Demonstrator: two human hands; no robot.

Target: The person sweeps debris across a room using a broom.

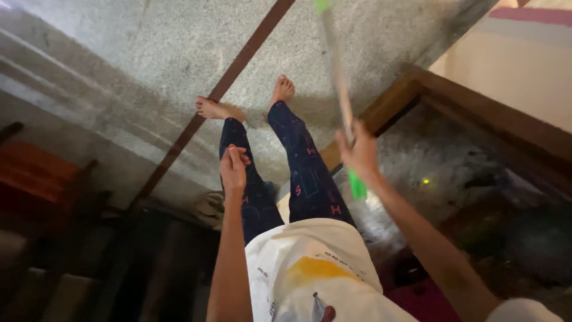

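My right hand [359,154] grips a long pale stick with green ends [337,83]. The stick reaches up and away from me toward the top of the view, with its lower green end [357,185] poking out below my fist. My left hand [233,167] hangs in front of my left thigh, its fingers curled together with nothing visible in them. My bare feet [217,109] stand on a speckled grey stone floor [149,53], and I wear dark printed trousers and a white shirt.
A dark brown strip [196,119] runs diagonally across the floor past my left foot. A wooden frame [476,113] edges a dark glossy surface at the right. A reddish-brown chair [36,179] stands at the left, with dark furniture below it.
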